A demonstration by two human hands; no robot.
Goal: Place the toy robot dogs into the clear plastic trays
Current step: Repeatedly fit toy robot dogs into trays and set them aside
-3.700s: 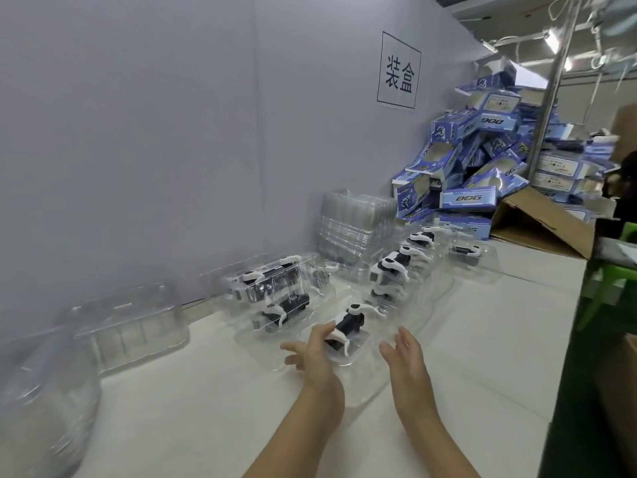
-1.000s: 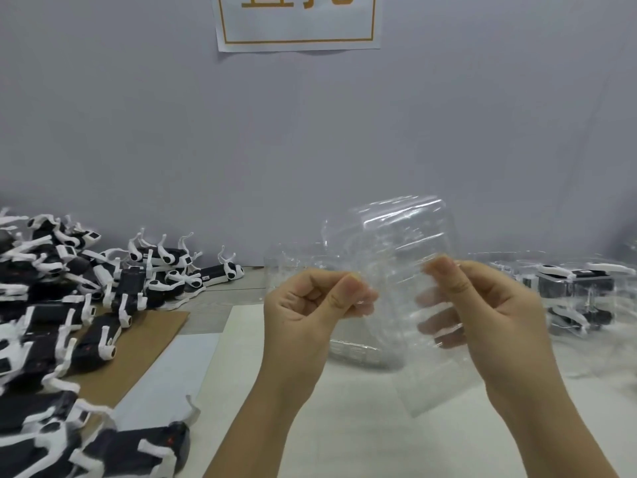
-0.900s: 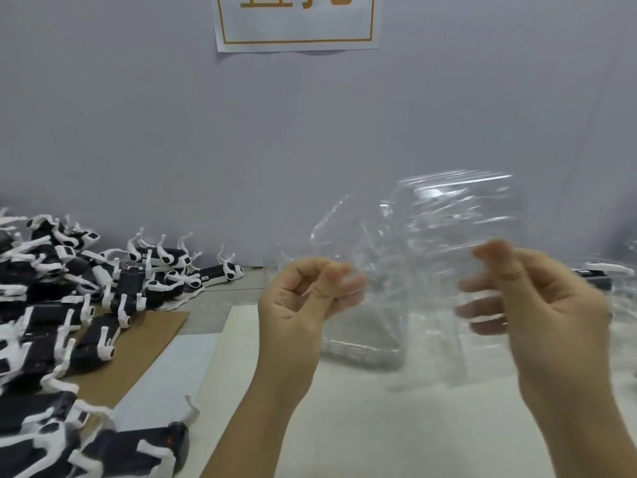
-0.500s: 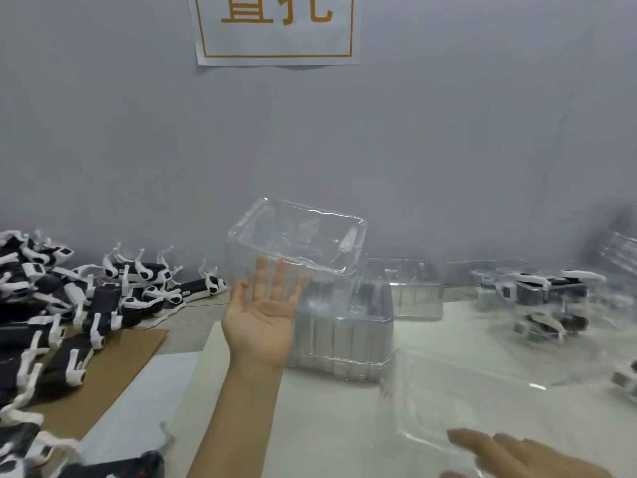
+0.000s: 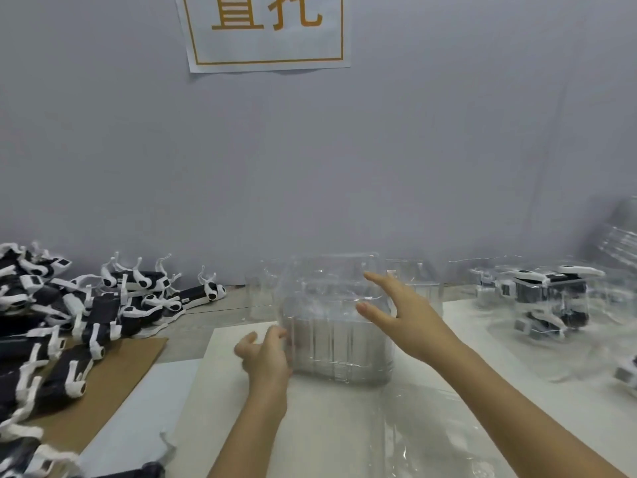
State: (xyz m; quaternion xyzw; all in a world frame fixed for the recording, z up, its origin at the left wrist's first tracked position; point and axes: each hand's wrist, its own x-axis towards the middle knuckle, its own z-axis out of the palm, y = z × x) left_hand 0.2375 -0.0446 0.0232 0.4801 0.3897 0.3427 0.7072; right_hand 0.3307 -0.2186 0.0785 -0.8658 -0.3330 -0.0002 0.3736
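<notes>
Clear plastic first: single clear tray lies flat on the white tabletop at lower right of frame, empty, no dog in it. Both forearms reach up from the bottom edge. Left hand, centre-low, has loosely curled fingers with the tips at the lower left corner of the stack of clear trays; it grips nothing, and actual contact is hard to confirm. Right hand is spread wide, fingers straight, at the stack's upper right side, holding nothing. The stack stands upright mid-frame, nested and glossy. Toy robot dogs, black with white legs, are heaped loose at left of frame, partly on a cardboard sheet, well apart from both hands. Filled trays with dogs inside sit at right of frame. Paper sign with orange characters hangs on the grey wall, top centre. Judgement: the step looks like pulling off another tray, no dog picked yet. Risks: nested trays cling, so two could lift together; a one-sided pull could tip the stack or knock it back; thin walls could crumple under a hard pinch.
</notes>
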